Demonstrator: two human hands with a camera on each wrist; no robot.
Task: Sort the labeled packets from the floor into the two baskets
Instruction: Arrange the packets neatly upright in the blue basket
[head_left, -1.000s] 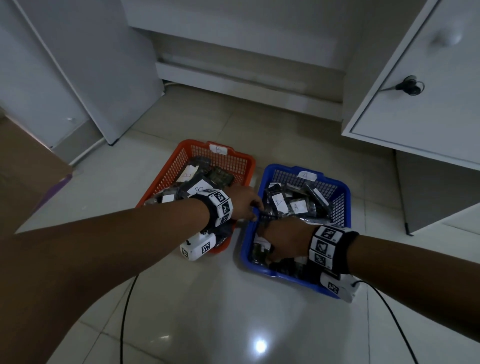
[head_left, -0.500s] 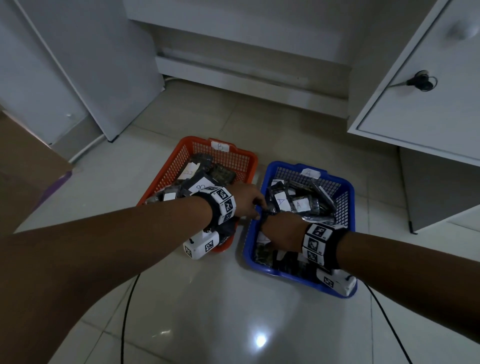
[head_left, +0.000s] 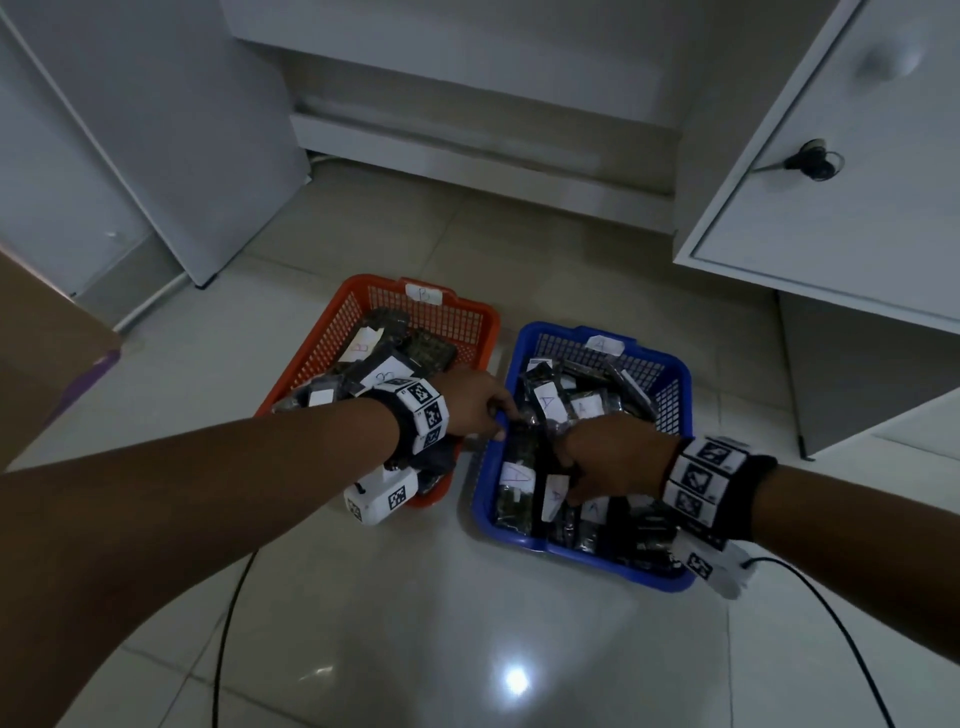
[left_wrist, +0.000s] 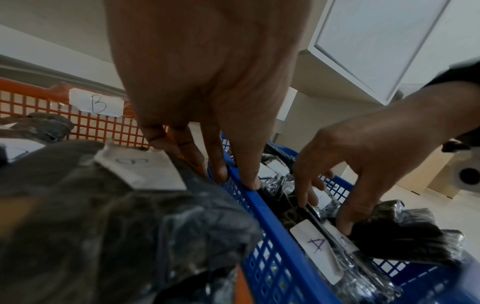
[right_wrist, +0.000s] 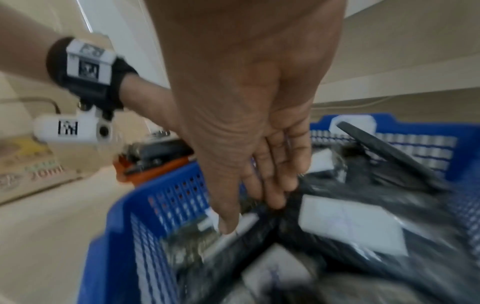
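Two baskets stand side by side on the floor: an orange basket (head_left: 337, 322) tagged B and a blue basket (head_left: 597, 564) tagged A. Both hold several dark packets with white labels, such as a B packet (head_left: 384, 376) and an A packet (head_left: 514, 478). My left hand (head_left: 498, 421) reaches over the orange basket, its straight fingertips (left_wrist: 253, 183) resting on the blue rim (left_wrist: 272, 222). My right hand (head_left: 569, 467) is inside the blue basket with its fingers spread. They press down among the A packets (left_wrist: 314, 244) and grip none; the right hand (right_wrist: 254, 205) looks blurred in its own wrist view.
A white cabinet (head_left: 831, 208) overhangs the floor to the right of the blue basket. A cardboard box (head_left: 41, 338) sits at the left and a white panel (head_left: 156, 130) leans behind it. Two cables (head_left: 228, 597) trail over the glossy tiles in front.
My right hand has shifted right within the blue basket, uncovering A-labeled packets at its near left. My left hand stays at the blue rim.
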